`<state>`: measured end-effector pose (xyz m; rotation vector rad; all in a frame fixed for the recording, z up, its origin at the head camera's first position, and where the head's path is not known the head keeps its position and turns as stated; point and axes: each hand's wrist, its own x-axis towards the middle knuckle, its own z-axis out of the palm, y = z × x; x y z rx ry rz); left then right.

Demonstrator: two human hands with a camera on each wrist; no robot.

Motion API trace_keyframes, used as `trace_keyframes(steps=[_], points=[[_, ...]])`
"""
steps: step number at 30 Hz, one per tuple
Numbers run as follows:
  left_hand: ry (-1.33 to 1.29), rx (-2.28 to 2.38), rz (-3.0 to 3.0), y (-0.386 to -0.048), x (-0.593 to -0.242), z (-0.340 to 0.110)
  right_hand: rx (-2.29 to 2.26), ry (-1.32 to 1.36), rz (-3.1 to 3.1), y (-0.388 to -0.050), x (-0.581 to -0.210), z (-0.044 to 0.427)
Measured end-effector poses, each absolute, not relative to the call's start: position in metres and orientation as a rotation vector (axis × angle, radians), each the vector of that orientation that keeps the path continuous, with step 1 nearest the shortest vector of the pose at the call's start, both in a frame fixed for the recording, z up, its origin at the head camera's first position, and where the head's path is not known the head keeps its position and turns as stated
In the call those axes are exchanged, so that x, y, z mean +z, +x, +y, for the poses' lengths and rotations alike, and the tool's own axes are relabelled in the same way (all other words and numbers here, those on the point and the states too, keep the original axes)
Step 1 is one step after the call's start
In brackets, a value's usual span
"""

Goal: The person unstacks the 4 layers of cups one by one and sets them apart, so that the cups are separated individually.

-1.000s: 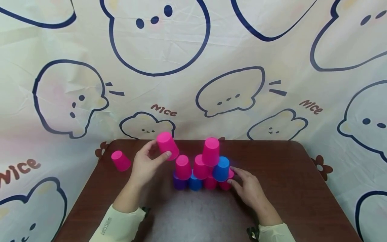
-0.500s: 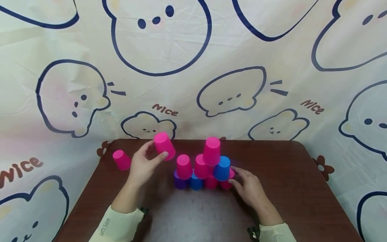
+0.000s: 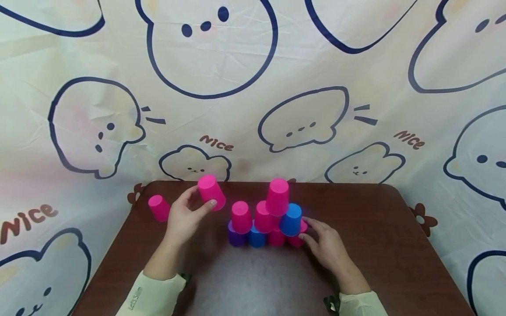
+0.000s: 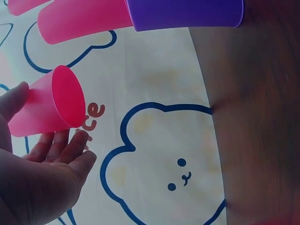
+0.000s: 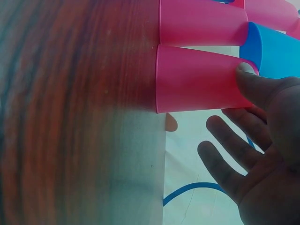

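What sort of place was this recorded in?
Probably an indoor recording corner, though the room itself is hidden. A creased, cartoon-printed cloth hangs behind a dark wood-grained table, where a stack of cups stands.

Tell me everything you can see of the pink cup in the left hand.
The pink cup is plain, smooth and apparently plastic, tapering from a wide open mouth to a narrower closed end. It is tilted, mouth downward, held in the air left of the stacked cups and apart from them. The left hand grips it between thumb and fingers.
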<state>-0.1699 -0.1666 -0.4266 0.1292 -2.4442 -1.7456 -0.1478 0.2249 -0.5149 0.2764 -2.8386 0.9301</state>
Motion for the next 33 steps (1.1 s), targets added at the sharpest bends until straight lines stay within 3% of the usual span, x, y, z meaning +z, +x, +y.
trace_keyframes(steps=[33], points=[[0.274,-1.689,-2.447,-0.173,-0.443,-0.185,0.941,0.277,-2.820,-0.148,-0.515,0.224]])
